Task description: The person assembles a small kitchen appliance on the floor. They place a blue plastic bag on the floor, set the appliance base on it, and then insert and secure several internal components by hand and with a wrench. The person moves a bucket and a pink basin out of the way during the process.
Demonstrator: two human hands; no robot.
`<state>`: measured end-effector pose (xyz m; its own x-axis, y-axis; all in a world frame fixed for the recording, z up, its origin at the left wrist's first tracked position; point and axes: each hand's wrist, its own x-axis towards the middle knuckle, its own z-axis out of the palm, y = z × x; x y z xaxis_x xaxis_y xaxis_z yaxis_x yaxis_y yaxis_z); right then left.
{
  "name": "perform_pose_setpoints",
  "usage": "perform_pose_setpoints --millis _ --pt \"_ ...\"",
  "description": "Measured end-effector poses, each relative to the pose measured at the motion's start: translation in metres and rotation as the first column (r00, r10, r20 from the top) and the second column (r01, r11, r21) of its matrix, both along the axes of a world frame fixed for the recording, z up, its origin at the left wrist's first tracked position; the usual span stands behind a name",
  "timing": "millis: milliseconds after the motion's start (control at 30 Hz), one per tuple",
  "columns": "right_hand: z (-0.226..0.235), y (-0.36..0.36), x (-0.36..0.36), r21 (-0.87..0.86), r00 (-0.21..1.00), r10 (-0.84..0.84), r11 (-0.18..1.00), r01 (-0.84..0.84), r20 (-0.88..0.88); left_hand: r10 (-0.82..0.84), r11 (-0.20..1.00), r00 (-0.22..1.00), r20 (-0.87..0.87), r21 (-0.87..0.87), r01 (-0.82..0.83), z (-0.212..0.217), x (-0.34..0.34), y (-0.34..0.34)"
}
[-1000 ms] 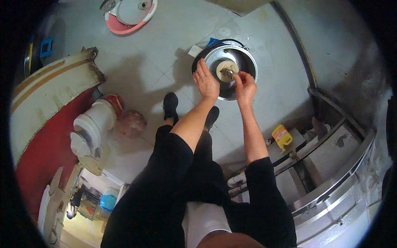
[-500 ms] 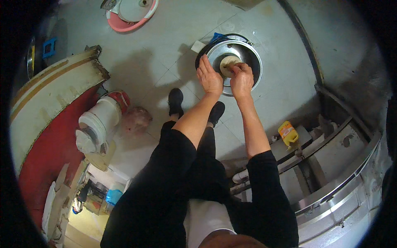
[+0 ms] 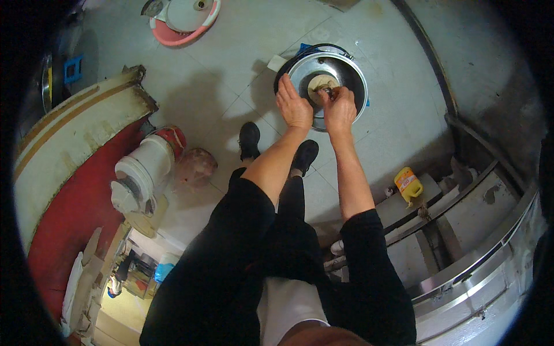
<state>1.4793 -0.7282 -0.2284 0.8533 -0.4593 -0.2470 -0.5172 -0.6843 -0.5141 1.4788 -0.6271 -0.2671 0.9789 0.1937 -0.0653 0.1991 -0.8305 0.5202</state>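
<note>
A shiny round metal pot [image 3: 359,78] stands on the floor in front of my feet. At its bottom a pale beige round mass [image 3: 315,86] shows, with something small and dark at its middle. My left hand [image 3: 294,106] lies against the pot's left rim, its fingers stretched out flat and nothing in them. Over the inside of the pot, my right hand [image 3: 339,111] is closed, fingers curled down towards the pale mass. What those fingers grip is hidden behind them.
A black loop, perhaps a hose, curves behind the pot. To the left are white buckets [image 3: 141,167], a clear plastic bag [image 3: 197,167] and a red-sided counter [image 3: 75,196]. A yellow jug [image 3: 408,183] stands at the right ledge. A pink basin [image 3: 173,39] sits far left.
My right hand has shifted slightly, its fingers turning and curling over the pale mass. My left hand stays flat at the rim. The whole view has moved a little.
</note>
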Motion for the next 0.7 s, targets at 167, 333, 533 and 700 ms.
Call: perform_pose_setpoints --millis 167,333,533,700 --pt "0.001 0.0 -0.002 -0.024 0.971 0.157 0.988 -0.155 0.18 0.001 1.0 1.0 -0.025 -0.015 -0.001 0.002 0.0 0.001" --pt "0.003 0.001 0.001 0.047 0.996 -0.083 0.996 0.082 0.02 0.003 1.0 1.0 -0.019 -0.01 -0.003 -0.002 0.0 0.001" --pt "0.01 0.011 0.005 -0.047 0.994 0.083 0.996 -0.08 0.067 0.016 1.0 0.998 -0.06 -0.002 -0.016 -0.004 0.004 0.002" --pt "0.009 0.009 0.007 -0.038 0.995 -0.076 0.997 0.073 -0.069 0.014 0.999 1.0 -0.021 -0.043 -0.015 -0.002 0.001 0.002"
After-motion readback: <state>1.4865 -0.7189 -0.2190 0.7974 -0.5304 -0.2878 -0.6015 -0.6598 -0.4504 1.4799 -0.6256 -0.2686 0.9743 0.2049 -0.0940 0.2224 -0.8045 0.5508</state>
